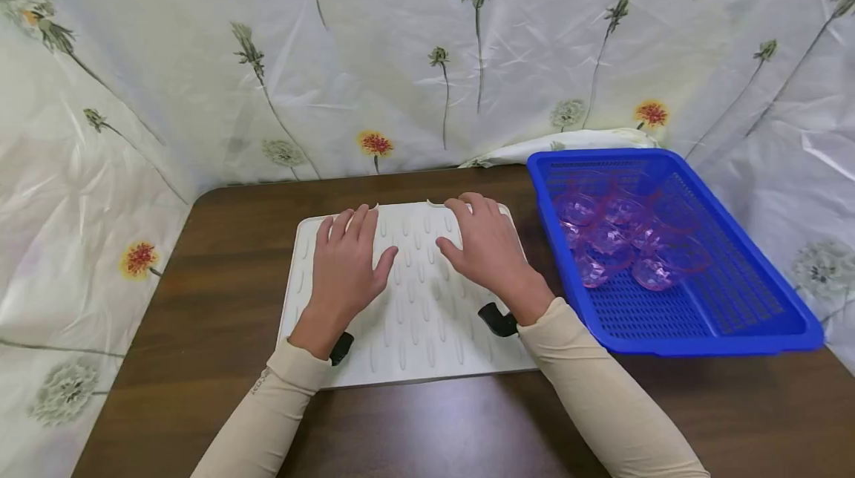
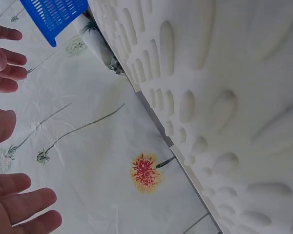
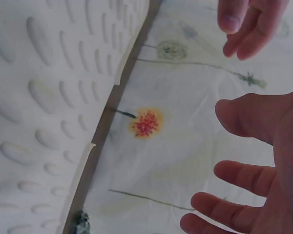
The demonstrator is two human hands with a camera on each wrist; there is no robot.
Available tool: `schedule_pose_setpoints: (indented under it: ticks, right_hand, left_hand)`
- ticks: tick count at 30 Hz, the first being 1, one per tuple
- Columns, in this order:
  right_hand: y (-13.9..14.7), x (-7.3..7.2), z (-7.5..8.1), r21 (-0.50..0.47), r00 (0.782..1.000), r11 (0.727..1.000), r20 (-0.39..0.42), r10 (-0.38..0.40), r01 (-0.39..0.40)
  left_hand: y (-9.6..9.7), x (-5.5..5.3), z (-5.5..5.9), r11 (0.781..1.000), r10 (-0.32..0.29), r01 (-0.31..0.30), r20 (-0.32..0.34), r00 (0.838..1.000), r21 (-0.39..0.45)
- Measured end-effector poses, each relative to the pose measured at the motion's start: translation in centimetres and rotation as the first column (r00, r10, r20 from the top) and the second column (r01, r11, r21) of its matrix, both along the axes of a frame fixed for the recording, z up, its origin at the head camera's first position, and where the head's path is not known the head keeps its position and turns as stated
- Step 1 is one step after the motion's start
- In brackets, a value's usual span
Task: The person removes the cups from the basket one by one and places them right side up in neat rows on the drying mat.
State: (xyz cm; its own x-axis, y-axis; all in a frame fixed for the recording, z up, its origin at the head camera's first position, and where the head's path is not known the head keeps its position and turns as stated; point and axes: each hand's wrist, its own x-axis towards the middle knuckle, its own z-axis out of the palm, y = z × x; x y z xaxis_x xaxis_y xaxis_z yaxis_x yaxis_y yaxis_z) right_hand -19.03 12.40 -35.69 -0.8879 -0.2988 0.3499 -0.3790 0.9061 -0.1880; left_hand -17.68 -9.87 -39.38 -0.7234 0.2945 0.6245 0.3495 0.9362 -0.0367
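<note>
left hand (image 1: 347,263): hovers over left half of white ridged board (image 1: 414,300), with fingers straight and thumb spread | right hand (image 1: 486,248): hovers over right half, with fingers loosely extended, thumb out | board: lies on brown table (image 1: 187,359), just left of blue basket (image 1: 708,345) | basket: holds clear pink cups (image 1: 608,239)

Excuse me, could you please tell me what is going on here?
A person's left grip and right grip hover, empty, over a white rectangular mat with oval markings, which lies on a dark brown wood-grain table. To the right, a blue rectangular perforated basket holds several transparent pink rounded vessels; neither grip touches them.
</note>
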Motion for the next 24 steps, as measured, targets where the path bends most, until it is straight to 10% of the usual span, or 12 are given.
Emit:
schedule_pose_setpoints:
  ticks: [14,24]
  right_hand:
    - [-0.8,1.5,2.3,0.070,0.986,0.997,0.166,0.015,-0.027]
    - [0.4,2.9,4.7,-0.027,0.941,0.989,0.305,0.147,-0.146]
  left_hand:
    - [-0.8,0.6,0.8,0.997,-0.064,0.060,0.101,0.993,0.039]
    - [-2.2,2.0,1.7,0.980,-0.194,0.178,0.237,0.952,0.089]
